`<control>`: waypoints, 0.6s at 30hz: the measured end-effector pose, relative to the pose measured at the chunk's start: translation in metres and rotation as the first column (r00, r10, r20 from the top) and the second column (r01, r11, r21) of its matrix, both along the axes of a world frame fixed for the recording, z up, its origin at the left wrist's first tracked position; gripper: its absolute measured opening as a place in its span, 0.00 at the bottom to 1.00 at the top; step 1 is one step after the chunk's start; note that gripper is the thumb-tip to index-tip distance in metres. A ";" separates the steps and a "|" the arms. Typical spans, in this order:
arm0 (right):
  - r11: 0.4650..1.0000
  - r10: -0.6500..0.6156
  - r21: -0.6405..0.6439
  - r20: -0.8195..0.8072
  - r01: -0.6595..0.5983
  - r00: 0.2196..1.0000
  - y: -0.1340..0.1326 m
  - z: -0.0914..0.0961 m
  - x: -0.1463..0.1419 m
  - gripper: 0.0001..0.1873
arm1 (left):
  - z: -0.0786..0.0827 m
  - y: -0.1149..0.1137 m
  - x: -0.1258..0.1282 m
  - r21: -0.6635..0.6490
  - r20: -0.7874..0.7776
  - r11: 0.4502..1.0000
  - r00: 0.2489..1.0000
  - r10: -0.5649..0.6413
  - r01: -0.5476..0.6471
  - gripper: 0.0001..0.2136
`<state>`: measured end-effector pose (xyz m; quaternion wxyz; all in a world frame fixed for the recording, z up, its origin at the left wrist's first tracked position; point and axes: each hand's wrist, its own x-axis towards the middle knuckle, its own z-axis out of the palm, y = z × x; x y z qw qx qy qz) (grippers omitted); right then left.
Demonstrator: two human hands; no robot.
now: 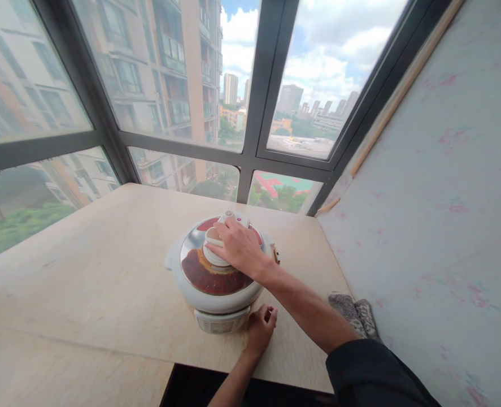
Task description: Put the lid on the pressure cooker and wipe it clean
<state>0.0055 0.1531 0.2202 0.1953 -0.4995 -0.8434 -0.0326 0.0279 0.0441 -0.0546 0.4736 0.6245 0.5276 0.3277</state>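
Observation:
A white electric pressure cooker [216, 302] stands upright on a pale wood-look surface. Its shiny lid [216, 280] has a reddish-brown pattern and sits on the pot. My right hand [239, 246] reaches over from the right and grips the white lid handle [214, 237], thumb on the near side; the palm hides part of the handle. Low at the cooker's right front, my left hand [261, 328] rests beside the base with its fingers curled in, and no object shows in them. A control panel [222, 323] juts from the cooker's front.
The pale surface [85, 271] runs up to framed windows [248, 113] at the back. A flower-patterned wall [436, 226] closes off the right side. Folded grey patterned cloth [354, 314] lies against that wall. Below the surface's front edge is a dark opening [191, 387].

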 end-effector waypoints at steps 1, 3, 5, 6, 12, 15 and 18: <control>1.000 -0.017 -0.006 0.003 0.017 1.000 -0.001 0.001 0.000 0.19 | 0.000 0.000 0.000 0.001 -0.005 1.000 1.000 0.003 -0.003 0.15; 0.998 -0.052 -0.025 0.018 0.053 0.998 -0.004 0.003 0.001 0.19 | -0.001 0.000 0.001 0.004 -0.014 1.000 1.000 0.008 -0.008 0.14; 0.997 -0.063 -0.038 0.035 0.065 0.997 -0.005 0.004 0.003 0.20 | -0.001 0.000 0.001 0.009 -0.030 1.000 0.999 0.016 -0.015 0.13; 0.998 -0.055 -0.041 0.041 0.056 0.998 -0.004 0.005 0.005 0.20 | 0.000 -0.001 0.001 0.012 -0.041 1.000 0.999 0.021 -0.020 0.12; 0.994 0.075 -0.089 0.055 -0.070 0.996 0.004 0.009 0.014 0.20 | 0.004 -0.002 0.001 0.026 -0.082 0.999 0.996 0.043 -0.041 0.10; 0.989 0.120 -0.096 0.051 -0.115 0.991 0.008 0.008 0.016 0.21 | 0.005 -0.003 0.001 0.028 -0.083 0.999 0.996 0.042 -0.040 0.08; 0.986 0.145 -0.097 0.056 -0.139 0.988 0.011 0.005 0.017 0.21 | 0.006 -0.004 0.001 0.026 -0.082 0.999 0.996 0.045 -0.043 0.08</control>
